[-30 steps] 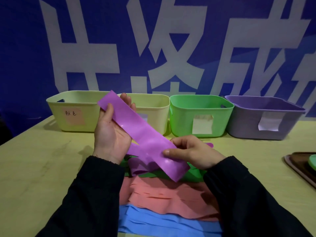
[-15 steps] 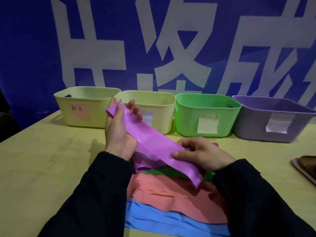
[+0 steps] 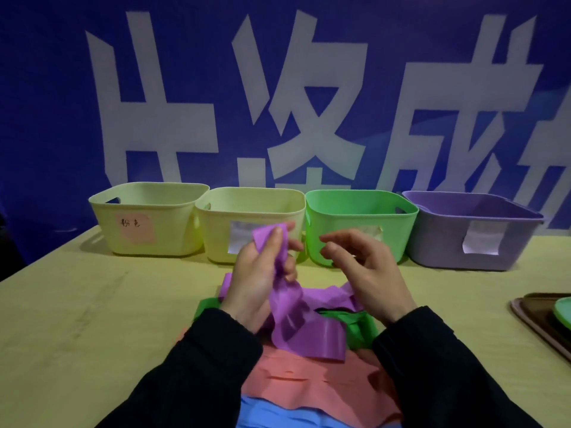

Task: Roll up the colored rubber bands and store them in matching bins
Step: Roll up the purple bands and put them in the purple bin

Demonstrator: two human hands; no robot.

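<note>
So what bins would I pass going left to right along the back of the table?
Pale yellow bin with a pink label → second pale yellow bin → green bin → purple bin.

The left hand (image 3: 259,273) covers the middle of the purple band (image 3: 296,316), so its run through the palm cannot be traced. The blue bands (image 3: 278,412) are cut by the bottom edge and partly covered by the sleeves. The brown tray (image 3: 537,313) and the green item (image 3: 564,310) on it are cut by the right edge. The purple bin (image 3: 469,233) label reads blank; the pink label (image 3: 136,228) script is too small to read. Bin interiors are hidden by their walls.
</note>
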